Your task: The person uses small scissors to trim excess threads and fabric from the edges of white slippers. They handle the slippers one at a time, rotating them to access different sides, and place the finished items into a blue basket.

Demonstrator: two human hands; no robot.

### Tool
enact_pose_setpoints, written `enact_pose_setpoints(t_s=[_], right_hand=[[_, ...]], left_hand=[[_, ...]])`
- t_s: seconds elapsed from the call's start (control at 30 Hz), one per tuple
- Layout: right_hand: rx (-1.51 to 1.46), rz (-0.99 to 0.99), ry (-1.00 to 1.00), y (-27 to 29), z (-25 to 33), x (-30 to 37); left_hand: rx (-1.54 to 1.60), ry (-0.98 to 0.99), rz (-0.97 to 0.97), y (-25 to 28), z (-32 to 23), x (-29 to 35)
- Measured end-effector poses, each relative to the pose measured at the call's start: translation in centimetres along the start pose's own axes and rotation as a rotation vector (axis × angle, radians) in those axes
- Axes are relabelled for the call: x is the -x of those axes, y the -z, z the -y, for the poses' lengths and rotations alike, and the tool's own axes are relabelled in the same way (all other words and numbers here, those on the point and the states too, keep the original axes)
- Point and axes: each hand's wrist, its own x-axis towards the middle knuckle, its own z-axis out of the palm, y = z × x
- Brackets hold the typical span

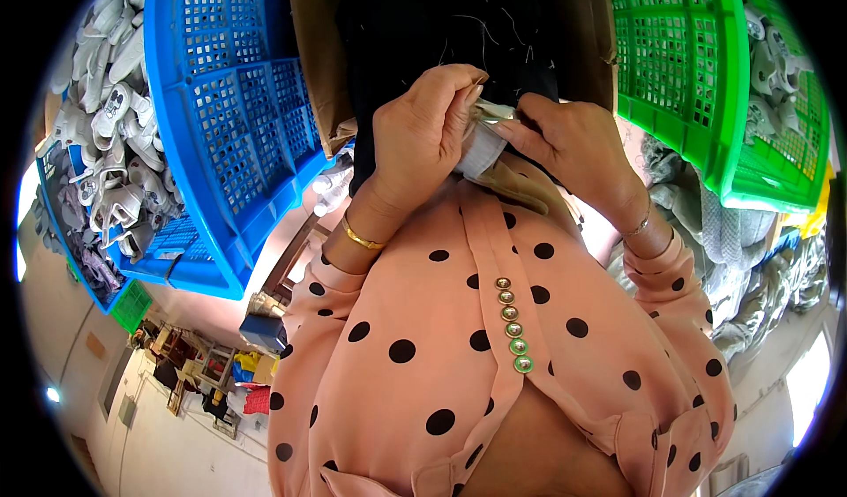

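Observation:
In front of my chest, both hands meet over a small white and grey fabric piece point(482, 149); its exact kind is partly hidden by my fingers. My left hand point(422, 133) is closed on its upper edge, thumb and fingertips pinched together. Close beside it, my right hand point(578, 144) has its fingers curled, with the thumb pressed on a small shiny item point(497, 110) at the fabric's top. I cannot make out what that item is. A tan flap point(516, 186) hangs just below the fabric. Dark cloth with loose thread ends point(485, 29) lies beyond my hands.
A blue plastic crate point(234, 135) stands to the left, with heaped grey-white shoe pieces point(115, 117) beyond it. On the right is a green crate point(675, 64), with more grey pieces point(776, 73) past its wall. Brown cardboard point(319, 56) flanks the dark cloth.

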Motion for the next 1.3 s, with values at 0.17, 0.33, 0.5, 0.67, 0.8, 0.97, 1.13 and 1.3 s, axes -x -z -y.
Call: enact_pose_setpoints(t_s=[0.17, 0.33, 0.5, 0.67, 0.8, 0.97, 1.13, 1.3], right_hand=[[0.080, 0.031, 0.006, 0.5, 0.4, -0.4], [-0.049, -0.050, -0.067, -0.4, -0.9, -0.6], [-0.259, 0.030, 0.032, 0.7, -0.7, -1.7], [-0.375, 0.320, -0.069, 1.2, -2.7, -3.5], [-0.646, 0.325, -0.278, 0.2, -3.5, -3.2], [-0.611, 0.246, -0.284, -0.8, -3.2, -2.4], [-0.522, 0.161, -0.277, -1.3, -3.1, -1.5], [-0.617, 0.121, -0.330, -1.6, -2.5, -1.2]], left_hand=[[-0.022, -0.032, -0.018, -0.3, 0.2, 0.2], [0.287, 0.087, -0.178, -2.0, 1.1, 0.3], [0.761, 0.448, -0.209, -3.4, 1.4, 0.2], [0.881, 0.600, -0.107, -2.2, 2.2, 0.9], [0.440, 0.416, 0.124, -0.4, 3.0, 3.4], [0.114, 0.190, 0.031, -0.8, 2.9, 4.0], [0.265, 0.301, -0.021, -0.9, 3.1, 4.0], [0.481, 0.422, -0.029, -0.6, 3.6, 4.0]])
